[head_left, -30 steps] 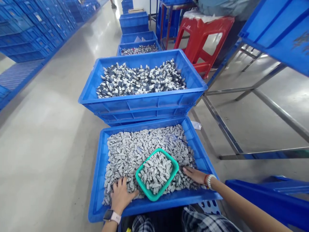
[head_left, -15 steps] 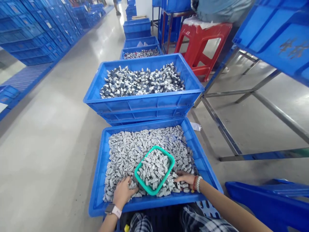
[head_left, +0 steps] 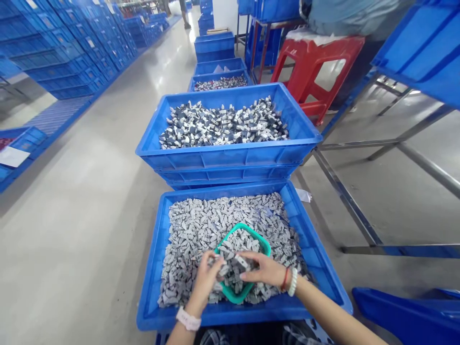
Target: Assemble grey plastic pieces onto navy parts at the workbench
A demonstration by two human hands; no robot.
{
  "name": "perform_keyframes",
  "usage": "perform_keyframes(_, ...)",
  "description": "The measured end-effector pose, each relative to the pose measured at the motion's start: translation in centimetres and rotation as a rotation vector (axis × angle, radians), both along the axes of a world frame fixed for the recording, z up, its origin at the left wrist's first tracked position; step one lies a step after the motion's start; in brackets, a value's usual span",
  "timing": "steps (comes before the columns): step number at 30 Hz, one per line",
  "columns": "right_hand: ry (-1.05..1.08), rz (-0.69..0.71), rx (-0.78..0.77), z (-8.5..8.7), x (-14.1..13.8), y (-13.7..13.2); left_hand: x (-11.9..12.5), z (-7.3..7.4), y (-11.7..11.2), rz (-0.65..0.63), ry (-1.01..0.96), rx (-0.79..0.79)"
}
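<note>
The left hand point(head_left: 205, 279) curls, thumb and fingers pinching a few small, pale-grey, angular pieces point(head_left: 239, 239); the right hand point(head_left: 266, 270), facing it, has thumb and fingers closed around several more; both hands are over the small, green, rounded-corner plastic basket point(head_left: 234, 296), which holds a heap of the same pieces; the basket sits on a broad layer of them, in the near half of a wide, shallow, blue plastic crate point(head_left: 244, 314); just beyond stands a higher blue plastic crate point(head_left: 230, 157), filled with dark-and-white chunky pieces point(head_left: 223, 124); farther right is a red plastic stool point(head_left: 318, 60); tall blue crate stacks point(head_left: 75, 57) line the left.
</note>
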State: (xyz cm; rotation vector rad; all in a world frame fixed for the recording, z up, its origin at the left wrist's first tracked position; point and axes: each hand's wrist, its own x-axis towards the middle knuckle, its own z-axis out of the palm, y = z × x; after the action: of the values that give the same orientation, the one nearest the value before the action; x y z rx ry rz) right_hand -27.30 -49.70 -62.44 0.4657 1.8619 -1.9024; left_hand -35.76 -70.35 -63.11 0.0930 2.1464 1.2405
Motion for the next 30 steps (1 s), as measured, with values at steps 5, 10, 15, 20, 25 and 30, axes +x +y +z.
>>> perform_keyframes(5, 0.021, -0.054, 0.413, -1.4, -1.2, 4.2, 0.9, 0.7, 0.8, -0.209, -0.014, -0.039)
perform_keyframes(10, -0.132, -0.072, 0.630, -6.5, -2.6, 8.8, -2.2, -0.6, -4.2, -0.167, 0.114, -0.416)
perform_keyframes(15, -0.234, -0.020, 0.575, -9.3, 0.7, 7.5, -2.5, -2.9, -6.4, -0.286, 0.097, -0.692)
perform_keyframes(20, -0.285, -0.044, 0.382, -9.8, 5.7, 4.8, -0.2, -3.8, -5.8, -0.399, 0.019, -0.685)
perform_keyframes(25, -0.315, -0.125, 0.103, -9.9, 6.5, 3.8, 0.8, -3.9, -4.4, -0.409, 0.025, -0.698)
perform_keyframes(30, -0.437, -0.226, -0.183, -9.6, 5.9, 1.8, 1.1, -4.1, -3.1, -0.379, -0.029, -0.659)
